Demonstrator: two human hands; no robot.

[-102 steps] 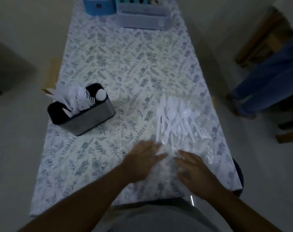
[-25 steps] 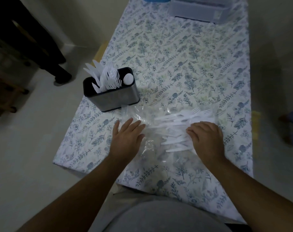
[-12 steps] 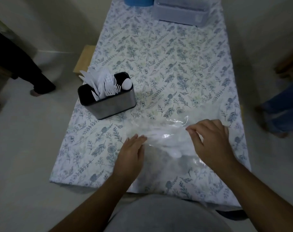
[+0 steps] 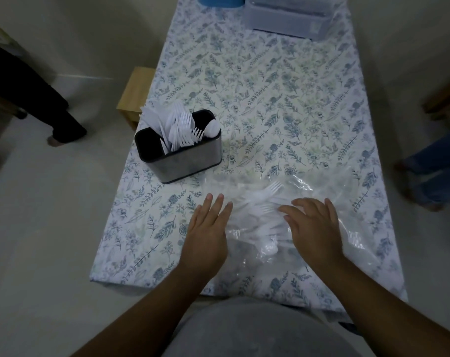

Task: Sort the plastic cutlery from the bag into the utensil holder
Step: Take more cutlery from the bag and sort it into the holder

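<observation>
Left hand [image 4: 205, 233] lies flat, fingers spread, grasping nothing, at the edge of one clear bag [image 4: 308, 215]; right hand [image 4: 314, 228] rests open on it. White cutlery [image 4: 265, 202] inside is blurred, uncountable. At 11 o'clock, one utensil holder [image 4: 190, 161] holds forks, knives, one spoon on the tabletop [image 4: 270, 99].

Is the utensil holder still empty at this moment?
No, the utensil holder already has white forks and other cutlery standing in it.
</observation>
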